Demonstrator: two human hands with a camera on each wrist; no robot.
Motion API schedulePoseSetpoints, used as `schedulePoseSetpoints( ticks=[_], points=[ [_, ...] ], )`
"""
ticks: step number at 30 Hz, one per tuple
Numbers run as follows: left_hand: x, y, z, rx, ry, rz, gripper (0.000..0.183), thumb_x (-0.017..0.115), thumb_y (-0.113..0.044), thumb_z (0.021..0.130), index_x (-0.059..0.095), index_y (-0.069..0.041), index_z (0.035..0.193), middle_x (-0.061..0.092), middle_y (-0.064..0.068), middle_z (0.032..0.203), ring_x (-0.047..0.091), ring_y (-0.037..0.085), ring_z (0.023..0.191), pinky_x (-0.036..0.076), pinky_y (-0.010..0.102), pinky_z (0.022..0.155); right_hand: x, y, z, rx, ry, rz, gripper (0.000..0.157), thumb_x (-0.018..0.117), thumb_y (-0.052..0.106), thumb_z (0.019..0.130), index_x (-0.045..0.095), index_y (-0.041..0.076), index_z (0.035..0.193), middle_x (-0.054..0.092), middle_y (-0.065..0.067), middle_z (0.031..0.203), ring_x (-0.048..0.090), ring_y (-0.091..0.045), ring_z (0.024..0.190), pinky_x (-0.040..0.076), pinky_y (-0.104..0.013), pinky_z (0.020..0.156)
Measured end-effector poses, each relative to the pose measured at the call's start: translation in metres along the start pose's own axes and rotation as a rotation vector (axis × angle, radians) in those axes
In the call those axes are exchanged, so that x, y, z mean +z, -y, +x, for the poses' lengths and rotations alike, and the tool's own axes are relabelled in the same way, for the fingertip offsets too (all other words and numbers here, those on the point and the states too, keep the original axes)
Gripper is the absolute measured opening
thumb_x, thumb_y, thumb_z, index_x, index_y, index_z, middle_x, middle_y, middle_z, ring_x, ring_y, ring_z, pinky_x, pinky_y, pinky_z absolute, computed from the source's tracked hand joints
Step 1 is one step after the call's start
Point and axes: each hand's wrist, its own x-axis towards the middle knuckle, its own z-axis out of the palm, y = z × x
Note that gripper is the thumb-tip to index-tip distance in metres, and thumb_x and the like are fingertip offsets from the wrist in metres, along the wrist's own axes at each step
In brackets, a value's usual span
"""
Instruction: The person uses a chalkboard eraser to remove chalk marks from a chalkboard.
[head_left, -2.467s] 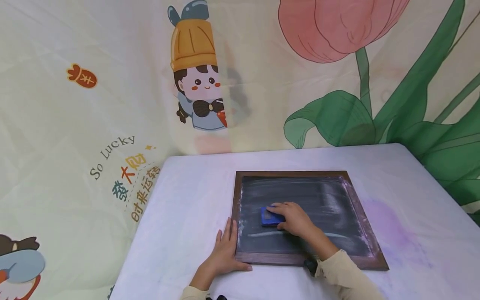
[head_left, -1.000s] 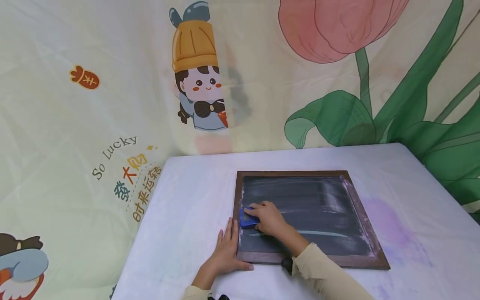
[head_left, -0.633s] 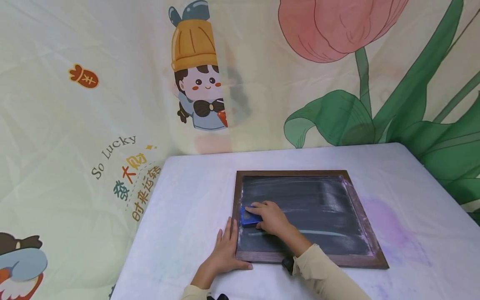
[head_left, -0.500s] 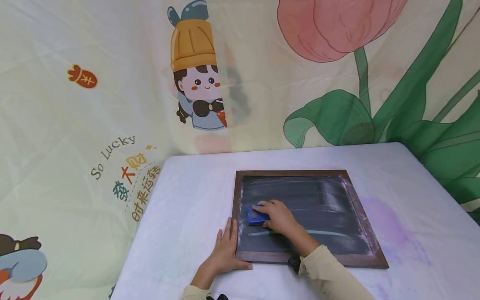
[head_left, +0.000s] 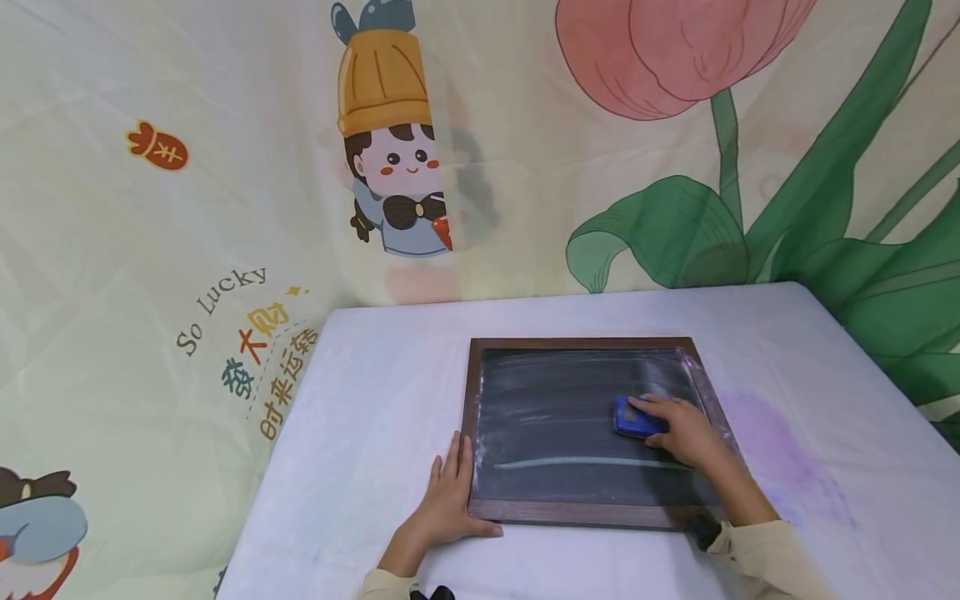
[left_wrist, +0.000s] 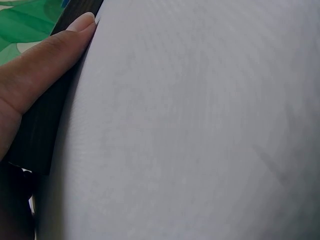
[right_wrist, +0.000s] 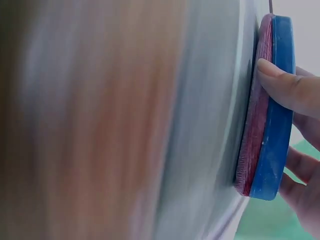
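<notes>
A blackboard [head_left: 555, 483] in a brown wooden frame lies on the white-covered table. My right hand [head_left: 686, 429] grips a blue chalkboard eraser [head_left: 636, 417] on the right half of the board. In the right wrist view the eraser [right_wrist: 274, 145] shows a reddish felt side toward the board, with the thumb [right_wrist: 285, 85] along its edge. My left hand [head_left: 444, 504] rests at the board's lower left corner, fingers straight along the left side. Its thumb [left_wrist: 55, 55] lies against the dark frame edge in the left wrist view. A pale chalk line [head_left: 592, 461] crosses the lower board.
Whitish smears mark the board's upper right and left parts. A purple stain [head_left: 772, 442] colours the cloth [head_left: 390, 367] right of the board. Behind the table hangs a printed curtain [head_left: 517, 167] with a tulip and cartoon figures.
My right hand first slid the eraser left to the board's left edge, then back across to the right half. The left hand has stayed at the corner.
</notes>
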Motion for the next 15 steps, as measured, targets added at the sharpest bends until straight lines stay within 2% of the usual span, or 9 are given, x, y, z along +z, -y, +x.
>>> schedulePoseSetpoints(
  ticks=[5, 15],
  points=[
    [0.000, -0.002, -0.001, 0.003, -0.003, 0.000, 0.136, 0.079, -0.057, 0.054, -0.002, 0.004, 0.144, -0.008, 0.025, 0.151, 0.007, 0.037, 0.140, 0.004, 0.057, 0.109, -0.010, -0.027, -0.013, 0.030, 0.001, 0.020, 0.061, 0.076, 0.008, 0.069, 0.055, 0.005, 0.126, 0.051, -0.026, 0.127, 0.043, -0.052, 0.112, 0.037, -0.061, 0.086],
    [0.000, -0.001, 0.002, -0.008, 0.003, 0.002, 0.136, 0.079, -0.058, 0.054, -0.004, 0.003, 0.144, -0.009, 0.025, 0.151, 0.004, 0.036, 0.140, 0.003, 0.056, 0.110, -0.007, -0.032, -0.016, -0.007, -0.043, 0.002, 0.061, 0.076, 0.007, 0.068, 0.055, 0.004, 0.126, 0.050, -0.025, 0.128, 0.043, -0.049, 0.110, 0.035, -0.061, 0.089]
  ],
)
